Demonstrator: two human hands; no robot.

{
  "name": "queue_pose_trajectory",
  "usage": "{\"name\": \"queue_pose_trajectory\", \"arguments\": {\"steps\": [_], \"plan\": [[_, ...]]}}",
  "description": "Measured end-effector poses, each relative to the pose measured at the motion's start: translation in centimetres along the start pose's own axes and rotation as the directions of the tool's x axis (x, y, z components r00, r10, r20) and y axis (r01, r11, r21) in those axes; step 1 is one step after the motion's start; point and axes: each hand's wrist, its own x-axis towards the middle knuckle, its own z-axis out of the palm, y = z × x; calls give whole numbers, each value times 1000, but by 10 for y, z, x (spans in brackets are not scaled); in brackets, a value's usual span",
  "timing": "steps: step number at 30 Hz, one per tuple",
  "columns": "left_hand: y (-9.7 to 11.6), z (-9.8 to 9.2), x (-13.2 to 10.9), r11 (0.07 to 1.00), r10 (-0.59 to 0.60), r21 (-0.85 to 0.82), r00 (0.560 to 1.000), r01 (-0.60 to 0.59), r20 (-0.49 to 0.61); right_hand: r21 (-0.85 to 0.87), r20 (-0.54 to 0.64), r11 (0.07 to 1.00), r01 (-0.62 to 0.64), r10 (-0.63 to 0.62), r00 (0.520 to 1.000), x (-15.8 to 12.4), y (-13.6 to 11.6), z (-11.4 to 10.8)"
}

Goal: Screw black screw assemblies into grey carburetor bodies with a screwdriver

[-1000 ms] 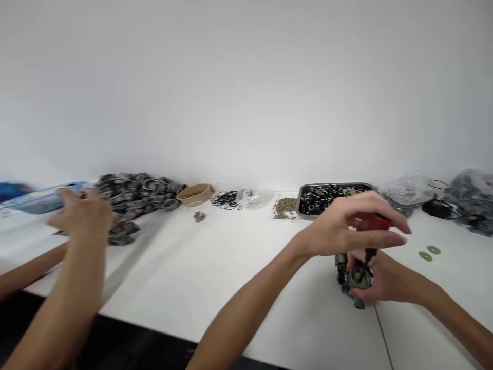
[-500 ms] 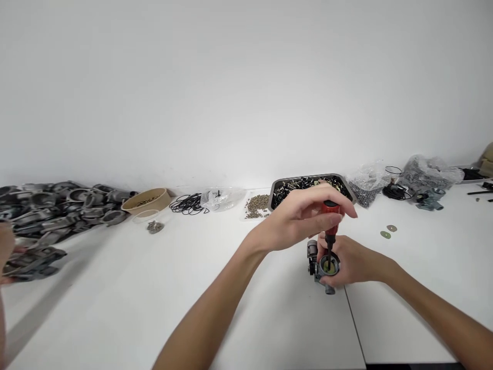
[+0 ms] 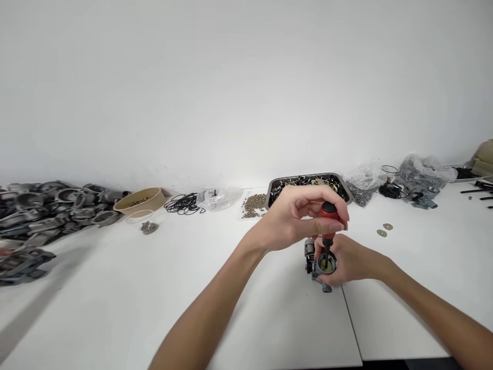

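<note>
My left hand (image 3: 298,218) is closed around the red handle of a screwdriver (image 3: 329,210) with a black top. The screwdriver stands nearly upright, its shaft reaching down into the round bore of a grey metal carburetor (image 3: 309,249). Inside that bore a yellowish disc shows near the tip; whether a screw sits under the tip cannot be made out. Gripping the carburetor from its right side is my right hand (image 3: 348,259), fingers and thumb around the bore on the white table. Two small oval plates (image 3: 381,233) lie to the right of my hands.
Behind my hands stands a metal tray (image 3: 271,187) of small dark parts, beside brass pieces (image 3: 254,205). Leftward lie black rings (image 3: 185,204), a beige bowl (image 3: 157,198) and heaped metal castings (image 3: 46,210). Plastic bags (image 3: 423,172) and another carburetor (image 3: 423,198) are at right.
My left fingers have shifted around the screwdriver handle, the forefinger now curled down beside it. At the far left, another person's hand with a metal part has moved mostly out of view.
</note>
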Motion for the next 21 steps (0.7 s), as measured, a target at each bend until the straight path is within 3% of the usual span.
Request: {"name": "queue_pose_trajectory", "arguments": {"steps": [5, 10, 13, 21], "plan": [[-11, 1, 5, 998, 68, -14, 996, -69, -53, -10, -17, 1000, 7, -7, 1000, -1, -2, 0], [-9, -1, 2, 998, -61, -8, 995, 61, -77, -43, -17, 999, 29, -29, 999, 0, 2, 2], [-4, -4, 0, 998, -55, 39, 995, 58, -85, -22, -29, 999, 44, -45, 999, 1, 3, 3], [10, -10, -7, 997, -25, 72, 999, 23, 35, -18, -8, 999, 50, -50, 999, 1, -1, 0]]}}
